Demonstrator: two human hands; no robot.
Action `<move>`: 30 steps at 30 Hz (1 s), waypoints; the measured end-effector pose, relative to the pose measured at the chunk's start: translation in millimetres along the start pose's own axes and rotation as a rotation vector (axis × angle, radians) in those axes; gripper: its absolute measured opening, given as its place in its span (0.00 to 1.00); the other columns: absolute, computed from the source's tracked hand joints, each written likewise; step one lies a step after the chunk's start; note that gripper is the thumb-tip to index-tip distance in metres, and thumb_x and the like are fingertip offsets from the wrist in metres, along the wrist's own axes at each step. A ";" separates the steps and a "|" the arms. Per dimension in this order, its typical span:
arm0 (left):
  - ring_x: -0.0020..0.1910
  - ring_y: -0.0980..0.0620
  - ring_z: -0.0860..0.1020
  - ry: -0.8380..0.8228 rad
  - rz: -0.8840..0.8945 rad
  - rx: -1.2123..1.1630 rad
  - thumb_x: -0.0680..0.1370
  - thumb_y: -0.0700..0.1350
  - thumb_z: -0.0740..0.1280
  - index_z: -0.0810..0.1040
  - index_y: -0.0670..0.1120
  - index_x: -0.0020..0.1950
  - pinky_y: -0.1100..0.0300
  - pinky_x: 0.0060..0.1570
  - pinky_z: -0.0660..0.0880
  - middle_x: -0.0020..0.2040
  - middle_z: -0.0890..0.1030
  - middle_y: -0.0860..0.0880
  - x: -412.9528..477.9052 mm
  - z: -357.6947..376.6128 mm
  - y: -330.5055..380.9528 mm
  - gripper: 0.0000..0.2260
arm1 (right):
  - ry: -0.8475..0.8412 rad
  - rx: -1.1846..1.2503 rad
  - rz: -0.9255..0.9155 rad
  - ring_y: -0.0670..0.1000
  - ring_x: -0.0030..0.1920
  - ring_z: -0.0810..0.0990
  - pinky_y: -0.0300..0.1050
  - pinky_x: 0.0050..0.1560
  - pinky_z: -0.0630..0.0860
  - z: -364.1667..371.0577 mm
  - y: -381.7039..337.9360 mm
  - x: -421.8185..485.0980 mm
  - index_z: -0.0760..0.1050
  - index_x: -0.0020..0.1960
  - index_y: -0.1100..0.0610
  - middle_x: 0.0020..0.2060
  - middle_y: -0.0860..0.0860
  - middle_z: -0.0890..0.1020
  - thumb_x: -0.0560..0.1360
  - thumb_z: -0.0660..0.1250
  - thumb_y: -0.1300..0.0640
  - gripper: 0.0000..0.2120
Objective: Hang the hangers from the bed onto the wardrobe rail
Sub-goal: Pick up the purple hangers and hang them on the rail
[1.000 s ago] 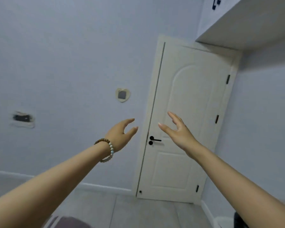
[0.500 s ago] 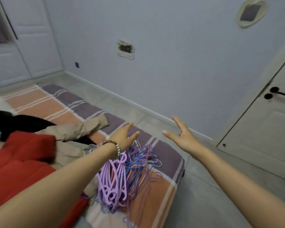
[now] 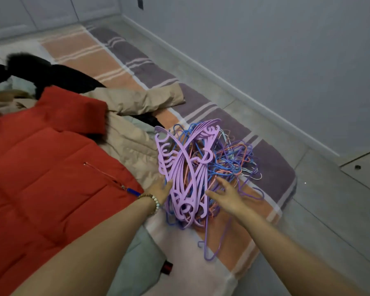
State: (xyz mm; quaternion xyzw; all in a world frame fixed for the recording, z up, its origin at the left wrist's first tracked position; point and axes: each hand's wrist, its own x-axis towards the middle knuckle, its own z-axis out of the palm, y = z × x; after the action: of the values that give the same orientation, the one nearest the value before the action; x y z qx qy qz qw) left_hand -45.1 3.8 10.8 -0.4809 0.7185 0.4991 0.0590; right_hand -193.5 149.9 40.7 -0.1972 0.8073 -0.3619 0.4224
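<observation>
Dozens of tangled hangers (image 3: 190, 167) lay heaped on the bed (image 3: 271, 167) between the left grip (image 3: 160, 189) and right grip (image 3: 224, 195), both spread open and holding nothing, so a scoop looked likely to snag hooks and spill loose wire ones.

Tangled lilac, blue, pink hangers (image 3: 192, 167), heaped on bed (image 3: 271, 167)

Matt, smooth plastic is shown by the lilac hangers (image 3: 178, 189) between the fingers (image 3: 220, 181); quilted cloth by the red jacket (image 3: 41, 167).
</observation>
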 end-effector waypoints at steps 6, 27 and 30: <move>0.70 0.45 0.66 -0.007 -0.043 -0.162 0.81 0.51 0.55 0.63 0.43 0.72 0.58 0.68 0.61 0.71 0.67 0.43 24.8 35.8 -37.0 0.22 | -0.010 0.067 0.088 0.56 0.69 0.69 0.45 0.61 0.70 36.0 40.7 34.7 0.64 0.70 0.61 0.69 0.60 0.69 0.74 0.68 0.63 0.27; 0.43 0.49 0.76 0.344 0.010 -0.622 0.81 0.39 0.56 0.74 0.34 0.59 0.65 0.39 0.73 0.45 0.79 0.42 27.3 30.0 -21.1 0.13 | -0.187 0.540 0.035 0.43 0.39 0.81 0.33 0.37 0.78 70.9 -1.9 24.1 0.70 0.49 0.57 0.49 0.55 0.81 0.73 0.66 0.70 0.11; 0.36 0.51 0.75 0.289 0.060 -0.677 0.81 0.40 0.54 0.73 0.33 0.58 0.64 0.33 0.73 0.39 0.78 0.46 23.6 15.2 18.2 0.13 | -0.204 0.634 -0.042 0.43 0.41 0.81 0.34 0.42 0.78 48.7 -30.1 8.5 0.72 0.49 0.56 0.51 0.54 0.82 0.72 0.67 0.71 0.12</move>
State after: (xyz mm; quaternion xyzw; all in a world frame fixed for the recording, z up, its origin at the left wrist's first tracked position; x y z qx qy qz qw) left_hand -77.2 1.4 2.0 -0.5173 0.5275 0.6369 -0.2202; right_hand -157.8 104.3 40.1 -0.1078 0.6036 -0.5822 0.5339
